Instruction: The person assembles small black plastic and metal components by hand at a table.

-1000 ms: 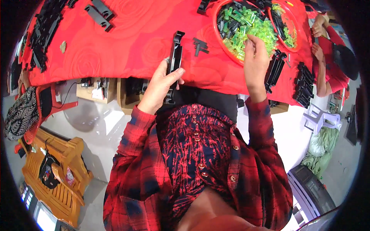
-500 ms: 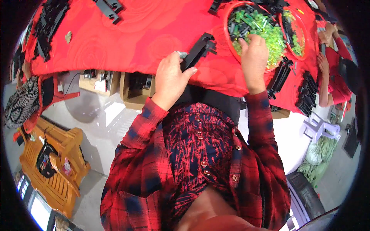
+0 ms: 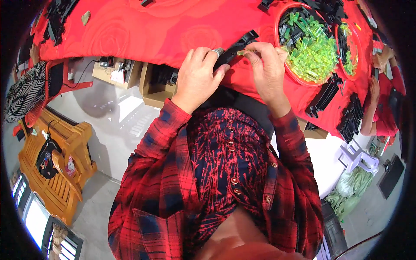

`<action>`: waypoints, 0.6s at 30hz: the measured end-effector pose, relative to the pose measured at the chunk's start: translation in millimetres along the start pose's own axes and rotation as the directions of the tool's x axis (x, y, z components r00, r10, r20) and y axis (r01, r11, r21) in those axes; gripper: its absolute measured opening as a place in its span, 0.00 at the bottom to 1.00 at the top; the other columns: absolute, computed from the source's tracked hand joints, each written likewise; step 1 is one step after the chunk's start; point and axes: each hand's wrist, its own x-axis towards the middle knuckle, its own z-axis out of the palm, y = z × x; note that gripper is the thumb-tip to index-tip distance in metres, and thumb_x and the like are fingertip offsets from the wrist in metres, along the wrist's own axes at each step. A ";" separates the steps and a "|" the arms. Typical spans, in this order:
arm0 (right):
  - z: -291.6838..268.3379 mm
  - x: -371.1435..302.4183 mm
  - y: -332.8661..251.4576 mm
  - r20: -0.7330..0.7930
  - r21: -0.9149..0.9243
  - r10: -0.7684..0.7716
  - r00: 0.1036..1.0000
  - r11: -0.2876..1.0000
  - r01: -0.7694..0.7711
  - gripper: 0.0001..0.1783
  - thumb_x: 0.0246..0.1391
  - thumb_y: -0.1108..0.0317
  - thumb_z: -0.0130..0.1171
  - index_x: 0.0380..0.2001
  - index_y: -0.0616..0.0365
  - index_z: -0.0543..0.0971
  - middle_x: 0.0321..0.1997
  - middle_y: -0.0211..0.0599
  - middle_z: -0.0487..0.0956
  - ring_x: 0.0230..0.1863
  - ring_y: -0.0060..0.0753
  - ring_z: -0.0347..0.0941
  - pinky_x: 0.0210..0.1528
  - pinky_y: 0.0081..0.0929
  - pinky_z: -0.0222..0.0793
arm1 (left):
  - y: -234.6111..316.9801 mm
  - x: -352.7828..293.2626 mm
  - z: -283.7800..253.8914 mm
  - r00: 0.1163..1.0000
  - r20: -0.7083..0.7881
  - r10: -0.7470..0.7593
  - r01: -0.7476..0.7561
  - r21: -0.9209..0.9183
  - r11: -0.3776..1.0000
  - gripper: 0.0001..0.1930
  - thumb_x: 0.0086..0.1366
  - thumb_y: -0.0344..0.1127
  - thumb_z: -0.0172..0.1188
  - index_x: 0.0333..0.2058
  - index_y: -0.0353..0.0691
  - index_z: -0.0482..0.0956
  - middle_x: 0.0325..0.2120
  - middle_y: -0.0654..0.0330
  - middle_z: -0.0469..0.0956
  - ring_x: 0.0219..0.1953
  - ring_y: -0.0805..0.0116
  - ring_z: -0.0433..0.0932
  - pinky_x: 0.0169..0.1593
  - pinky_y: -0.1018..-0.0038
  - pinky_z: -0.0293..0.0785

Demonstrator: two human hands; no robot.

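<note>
My left hand (image 3: 197,78) is closed round a long black plastic part (image 3: 241,45), which slants up to the right above the red tablecloth. Between the thumb and fingertips of my right hand (image 3: 269,73) is a small translucent yellow-green plastic piece (image 3: 241,53), close beside the black part. Whether the two touch, I cannot tell. To the right stands a round red basin (image 3: 276,37). Loose yellow-green pieces (image 3: 313,60) fill its near side, and small black pieces (image 3: 289,31) lie on its left.
A second red container (image 3: 359,52) holds similar pieces. Stacks of black parts (image 3: 324,96) lie at the table's right, with more at far left (image 3: 56,21). Another person's arm (image 3: 371,106) is at the right edge. Cardboard boxes (image 3: 151,97) sit below the table edge.
My right hand has come out of the basin, leftward to the black part, with a yellow-green piece in its fingers. The view has shifted, and the black part remains in my left hand.
</note>
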 end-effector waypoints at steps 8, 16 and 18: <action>8.8 11.9 8.9 0.083 -0.151 -0.159 0.984 0.974 0.170 0.08 0.52 0.71 0.63 0.37 0.49 0.80 0.33 0.27 0.79 0.36 0.29 0.75 0.45 0.34 0.55 | -8.3 -5.7 0.1 0.995 0.034 -0.094 0.099 -0.157 0.983 0.15 0.62 0.40 0.62 0.42 0.36 0.79 0.35 0.52 0.75 0.41 0.50 0.74 0.45 0.60 0.71; 12.9 17.9 8.9 0.096 -0.201 -0.127 0.987 0.969 0.144 0.07 0.52 0.70 0.63 0.36 0.50 0.79 0.32 0.28 0.80 0.35 0.30 0.76 0.45 0.35 0.55 | -15.1 0.9 -0.3 0.995 0.035 -0.091 0.096 -0.201 0.975 0.08 0.62 0.34 0.59 0.34 0.36 0.77 0.29 0.53 0.75 0.36 0.51 0.75 0.40 0.59 0.71; 11.7 21.8 4.7 0.112 -0.176 -0.043 0.993 0.982 0.063 0.07 0.53 0.69 0.63 0.36 0.51 0.79 0.31 0.28 0.80 0.34 0.32 0.76 0.44 0.35 0.55 | -15.7 2.1 -1.0 0.993 0.056 -0.101 0.110 -0.191 0.975 0.07 0.62 0.34 0.59 0.33 0.36 0.76 0.29 0.52 0.75 0.36 0.50 0.74 0.39 0.59 0.71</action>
